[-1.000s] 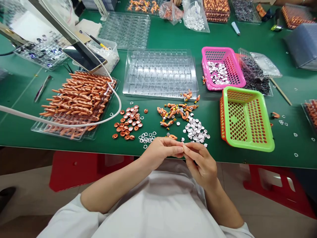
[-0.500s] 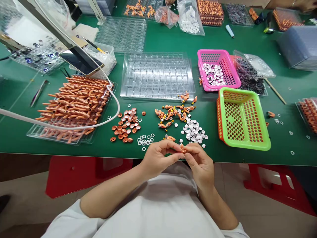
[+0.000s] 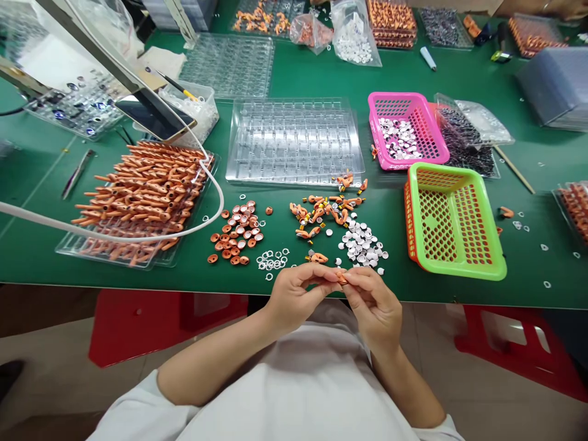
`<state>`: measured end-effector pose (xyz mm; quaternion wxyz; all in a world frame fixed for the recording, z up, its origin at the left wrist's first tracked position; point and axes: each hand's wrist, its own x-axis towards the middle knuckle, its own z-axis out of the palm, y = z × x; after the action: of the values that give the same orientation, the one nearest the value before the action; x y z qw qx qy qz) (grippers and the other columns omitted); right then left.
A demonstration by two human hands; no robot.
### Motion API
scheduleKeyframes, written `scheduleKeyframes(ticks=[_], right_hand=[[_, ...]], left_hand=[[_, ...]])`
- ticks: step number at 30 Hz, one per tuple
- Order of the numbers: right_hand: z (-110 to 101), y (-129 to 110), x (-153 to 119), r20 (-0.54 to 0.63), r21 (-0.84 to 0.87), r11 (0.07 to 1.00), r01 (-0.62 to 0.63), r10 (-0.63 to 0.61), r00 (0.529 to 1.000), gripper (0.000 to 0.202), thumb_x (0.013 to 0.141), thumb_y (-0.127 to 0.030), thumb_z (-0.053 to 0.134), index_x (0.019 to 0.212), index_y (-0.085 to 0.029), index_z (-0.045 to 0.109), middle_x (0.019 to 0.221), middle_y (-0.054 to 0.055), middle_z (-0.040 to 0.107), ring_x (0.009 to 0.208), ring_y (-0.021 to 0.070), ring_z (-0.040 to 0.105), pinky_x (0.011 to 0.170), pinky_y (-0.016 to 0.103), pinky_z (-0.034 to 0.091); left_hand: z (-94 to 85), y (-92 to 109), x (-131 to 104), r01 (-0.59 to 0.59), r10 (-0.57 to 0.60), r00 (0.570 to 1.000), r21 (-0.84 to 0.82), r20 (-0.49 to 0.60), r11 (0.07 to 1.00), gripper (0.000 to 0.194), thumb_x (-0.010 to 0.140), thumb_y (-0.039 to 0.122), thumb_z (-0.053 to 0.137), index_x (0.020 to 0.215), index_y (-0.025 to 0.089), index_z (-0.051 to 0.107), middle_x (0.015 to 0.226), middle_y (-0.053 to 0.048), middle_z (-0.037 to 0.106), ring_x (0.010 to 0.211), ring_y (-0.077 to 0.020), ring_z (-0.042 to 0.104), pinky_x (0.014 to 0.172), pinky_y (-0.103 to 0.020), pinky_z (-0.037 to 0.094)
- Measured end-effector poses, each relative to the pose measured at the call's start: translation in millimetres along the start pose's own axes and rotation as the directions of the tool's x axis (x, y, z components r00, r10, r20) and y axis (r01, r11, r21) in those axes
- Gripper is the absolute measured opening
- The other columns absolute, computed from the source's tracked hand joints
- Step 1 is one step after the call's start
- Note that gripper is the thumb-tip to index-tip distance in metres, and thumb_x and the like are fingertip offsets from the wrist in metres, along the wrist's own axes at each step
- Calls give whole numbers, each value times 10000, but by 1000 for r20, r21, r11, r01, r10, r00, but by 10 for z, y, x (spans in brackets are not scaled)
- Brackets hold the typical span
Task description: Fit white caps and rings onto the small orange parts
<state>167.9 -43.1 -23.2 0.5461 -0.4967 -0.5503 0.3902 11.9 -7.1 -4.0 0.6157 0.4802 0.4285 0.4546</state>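
- The left hand (image 3: 294, 300) and right hand (image 3: 379, 309) meet, their fingers (image 3: 324, 271) clamped from both sides on 1 small orange piece (image 3: 341, 278).
- That piece lies directly between the 2 hands, near the table (image 3: 316, 76) edge; neither hand is nearer. It is mostly covered, so I cannot tell its long axis.
- Just beyond the fingers: 1 loose orange part (image 3: 318, 258); slightly right, a spread of white caps (image 3: 361, 242).
- Farther beyond: a cluster of orange parts with yellow ends (image 3: 321, 211).
- Left of the fingers: thin white rings (image 3: 272, 260), then small orange cups (image 3: 234, 233).
- Well to the left: a clear tray (image 3: 64, 247) heaped with long orange pieces (image 3: 142, 190).
- Right of the fingers: a green basket (image 3: 487, 269) nested in an orange basket (image 3: 410, 226).
- Beyond that: a pink basket (image 3: 413, 164) holding white pieces (image 3: 399, 136).
- Straight beyond, past the cluster: a moulded plastic tray (image 3: 294, 141) with rows of pockets.
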Motion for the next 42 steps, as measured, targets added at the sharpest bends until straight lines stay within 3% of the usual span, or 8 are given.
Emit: scheduleKeyframes(ticks=[6, 13, 20, 27, 32, 42], right_hand=[[-13, -75, 47, 9, -153, 984, 91, -91, 996, 274, 859, -55, 627, 1054, -242, 675, 1006, 49, 665, 918, 176, 656, 755, 304, 569], [3, -108, 105, 42, -361, 903, 233, -234, 971, 275, 855, -23, 615, 1057, -209, 636, 969, 55, 671, 895, 171, 650, 761, 300, 555], [-20, -73, 131, 204, -577, 727, 372, -312, 928, 255, 879, -37, 569, 1106, -149, 604, 959, 127, 660, 869, 211, 642, 728, 339, 570], [-74, -124, 213, 286, -588, 661, 467, -369, 884, 217, 892, -58, 568, 1096, -128, 597, 905, 130, 673, 853, 218, 644, 722, 344, 583], [-144, -131, 282, 338, -496, 701, 512, -387, 858, 226, 908, -75, 549, 1114, -156, 597, 895, 106, 662, 811, 193, 632, 681, 316, 577], [-105, -55, 222, 226, -360, 836, 413, -351, 908, 232, 885, -90, 609, 1094, -189, 621, 873, 68, 647, 782, 167, 620, 666, 298, 565]], left_hand=[[4, -19, 31, -1, 1, 1000, -54, -12, 999, 118, 754, 86, 703, 794, 179, 763, 893, -46, 788, 885, -198, 746, 828, -309, 627], [-15, -66, 70, -40, 48, 997, 119, -60, 992, 147, 737, 88, 733, 763, 219, 793, 822, -31, 782, 817, -168, 719, 833, -262, 577], [12, -88, 39, 138, -135, 990, 88, -39, 987, 102, 798, 180, 709, 864, 213, 780, 922, -31, 786, 858, -176, 736, 807, -243, 588], [56, -62, 62, 244, -252, 966, -120, -54, 962, 68, 752, 225, 765, 804, 182, 759, 862, -32, 770, 778, -152, 711, 763, -242, 588], [41, -89, 71, 299, -309, 951, -213, -16, 930, 96, 748, 243, 779, 784, 159, 749, 813, -31, 750, 698, -129, 689, 706, -238, 585], [52, -81, 70, 414, -443, 895, -447, 43, 793, 112, 725, 227, 799, 718, 137, 731, 767, -30, 729, 674, -110, 679, 678, -208, 568]])
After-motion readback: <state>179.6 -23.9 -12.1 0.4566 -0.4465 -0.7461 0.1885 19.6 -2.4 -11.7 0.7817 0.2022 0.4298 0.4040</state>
